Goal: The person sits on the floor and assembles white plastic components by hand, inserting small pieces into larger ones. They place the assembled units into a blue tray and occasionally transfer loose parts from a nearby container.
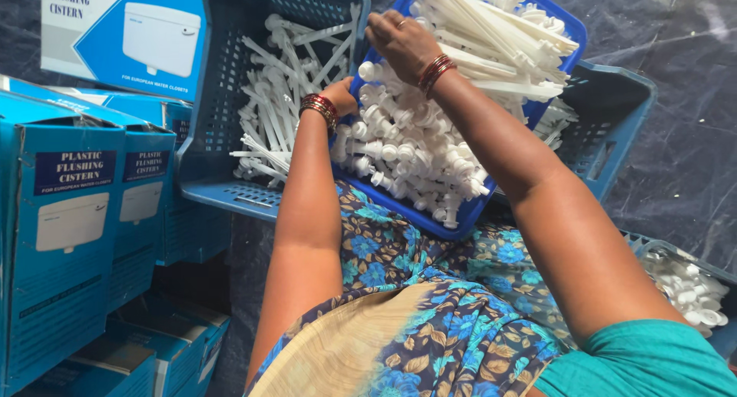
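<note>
Basket on your lap: a blue plastic basket (453, 216) rests tilted on your lap, heaped with white plastic rods (414, 147). Each rod is long and thin with a round cap at one end.

How the rods feel: they look light, stiff and smooth. I think they could slide off the heap, so take them by the thin middle, a few at a time.

Right hand: your right hand (401, 40) is at the top edge of the basket, fingers curled down over the rods. I cannot tell if it pinches one.

Left hand: your left hand (342, 96) is at the left side of the basket, fingers folded around its rim, I think. They are partly hidden.

Second basket: a darker blue basket (223, 82) lies just behind your left hand, with fewer loose rods (280, 97) in it.

Third basket: another blue basket (614, 113) sits under the lap basket on the right.

Boxes: blue cardboard boxes (69, 213) stand stacked on your left.

Small caps: a bin of white round parts (687, 286) is by your right arm.
</note>
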A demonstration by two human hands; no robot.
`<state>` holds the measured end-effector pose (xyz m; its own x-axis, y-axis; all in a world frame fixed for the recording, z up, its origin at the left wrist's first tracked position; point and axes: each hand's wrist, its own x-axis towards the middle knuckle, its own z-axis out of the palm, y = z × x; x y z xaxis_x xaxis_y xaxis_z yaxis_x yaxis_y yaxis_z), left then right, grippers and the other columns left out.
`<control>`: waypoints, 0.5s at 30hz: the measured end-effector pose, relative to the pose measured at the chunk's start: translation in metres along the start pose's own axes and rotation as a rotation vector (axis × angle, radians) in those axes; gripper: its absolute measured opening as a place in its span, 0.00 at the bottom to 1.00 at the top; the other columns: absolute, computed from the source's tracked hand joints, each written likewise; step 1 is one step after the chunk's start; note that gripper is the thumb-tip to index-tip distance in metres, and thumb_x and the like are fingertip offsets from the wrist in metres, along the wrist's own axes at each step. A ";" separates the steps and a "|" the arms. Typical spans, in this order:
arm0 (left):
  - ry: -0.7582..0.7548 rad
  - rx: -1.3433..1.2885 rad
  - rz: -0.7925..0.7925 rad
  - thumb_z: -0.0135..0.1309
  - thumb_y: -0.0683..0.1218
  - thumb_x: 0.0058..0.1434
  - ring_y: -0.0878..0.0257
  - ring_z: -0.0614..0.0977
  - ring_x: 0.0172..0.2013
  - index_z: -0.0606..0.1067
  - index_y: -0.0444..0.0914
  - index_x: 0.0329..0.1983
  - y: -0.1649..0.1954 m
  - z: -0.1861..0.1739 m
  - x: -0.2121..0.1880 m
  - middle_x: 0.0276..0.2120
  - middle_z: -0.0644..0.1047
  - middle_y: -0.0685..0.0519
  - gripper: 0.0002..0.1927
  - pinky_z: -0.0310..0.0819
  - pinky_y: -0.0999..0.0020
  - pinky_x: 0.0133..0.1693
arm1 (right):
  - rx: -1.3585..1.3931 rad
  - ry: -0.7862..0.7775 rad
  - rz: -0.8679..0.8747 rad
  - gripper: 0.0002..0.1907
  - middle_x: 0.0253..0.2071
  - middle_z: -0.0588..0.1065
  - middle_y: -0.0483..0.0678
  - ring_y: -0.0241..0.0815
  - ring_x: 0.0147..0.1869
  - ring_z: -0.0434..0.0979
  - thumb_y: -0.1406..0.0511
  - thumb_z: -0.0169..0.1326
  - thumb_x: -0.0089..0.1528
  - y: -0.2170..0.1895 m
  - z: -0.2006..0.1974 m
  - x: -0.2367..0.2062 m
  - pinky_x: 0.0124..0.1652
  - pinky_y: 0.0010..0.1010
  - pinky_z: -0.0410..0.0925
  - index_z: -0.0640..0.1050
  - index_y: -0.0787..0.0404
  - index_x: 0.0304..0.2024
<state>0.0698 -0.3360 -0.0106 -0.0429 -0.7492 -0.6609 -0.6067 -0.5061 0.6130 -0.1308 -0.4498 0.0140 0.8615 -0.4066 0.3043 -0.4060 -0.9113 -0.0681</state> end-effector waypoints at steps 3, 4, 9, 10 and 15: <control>0.007 0.010 0.032 0.62 0.38 0.50 0.57 0.81 0.51 0.70 0.41 0.63 -0.004 0.000 0.002 0.50 0.81 0.50 0.34 0.73 0.63 0.54 | 0.023 0.097 0.033 0.21 0.61 0.71 0.57 0.53 0.60 0.73 0.68 0.53 0.63 -0.011 0.000 -0.001 0.54 0.39 0.69 0.75 0.62 0.59; 0.002 0.008 0.033 0.62 0.38 0.49 0.57 0.81 0.52 0.69 0.41 0.63 -0.004 0.000 0.002 0.50 0.80 0.50 0.35 0.73 0.64 0.54 | 0.093 0.088 0.104 0.19 0.58 0.72 0.56 0.54 0.59 0.74 0.69 0.52 0.64 -0.013 -0.003 -0.001 0.54 0.41 0.70 0.76 0.62 0.58; -0.011 0.018 0.028 0.62 0.37 0.49 0.57 0.81 0.53 0.70 0.40 0.64 -0.002 0.001 -0.001 0.52 0.81 0.49 0.35 0.72 0.64 0.56 | 0.304 0.221 0.247 0.17 0.51 0.73 0.56 0.58 0.52 0.75 0.71 0.53 0.63 -0.002 -0.040 -0.001 0.50 0.45 0.71 0.76 0.61 0.55; -0.020 0.008 0.036 0.61 0.37 0.49 0.57 0.81 0.53 0.70 0.40 0.64 -0.002 0.002 -0.002 0.52 0.81 0.49 0.36 0.72 0.64 0.56 | 0.337 0.250 0.266 0.16 0.52 0.73 0.56 0.58 0.52 0.75 0.71 0.53 0.65 0.004 -0.046 0.001 0.49 0.45 0.71 0.75 0.61 0.56; -0.018 -0.013 0.020 0.62 0.36 0.49 0.59 0.81 0.51 0.70 0.40 0.63 -0.001 0.005 -0.001 0.50 0.81 0.50 0.36 0.72 0.66 0.55 | 0.147 0.116 0.361 0.16 0.54 0.74 0.52 0.53 0.54 0.76 0.68 0.53 0.72 0.023 -0.051 0.003 0.51 0.44 0.69 0.74 0.53 0.63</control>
<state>0.0667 -0.3323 -0.0130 -0.0690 -0.7514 -0.6563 -0.5954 -0.4968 0.6314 -0.1535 -0.4685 0.0617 0.6277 -0.6999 0.3409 -0.6209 -0.7142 -0.3232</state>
